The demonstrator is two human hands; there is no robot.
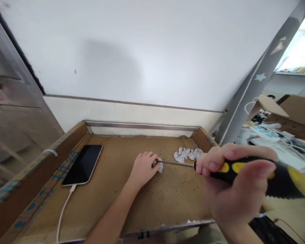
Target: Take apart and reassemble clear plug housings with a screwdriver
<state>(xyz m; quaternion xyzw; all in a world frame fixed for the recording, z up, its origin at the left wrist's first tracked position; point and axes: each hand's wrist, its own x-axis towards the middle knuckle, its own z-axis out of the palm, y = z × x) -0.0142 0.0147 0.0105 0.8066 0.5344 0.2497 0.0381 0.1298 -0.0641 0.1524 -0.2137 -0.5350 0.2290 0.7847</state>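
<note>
So from where I'm standing, the clear piece (161, 166) is near the middle of the cardboard surface (112, 189), with the left hand (144, 166) curled over its near edge, fingers pinching it down. Can't make out exactly where every fingertip sits. The right hand (226, 196) is wrapped round the fat black-and-yellow handle of a screwdriver (239, 167), thumb lying along it, shaft reaching across to that piece. It looks like hard, see-through plastic, so I'd guess super light, stiff, kinda slick and maybe prone to cracking if you lean on it. I'd hold it by the outer sides, fingers clear of the tip. The screwdriver seems way heavier at the handle. More clear pieces (188, 154) sit bunched off to the right.
</note>
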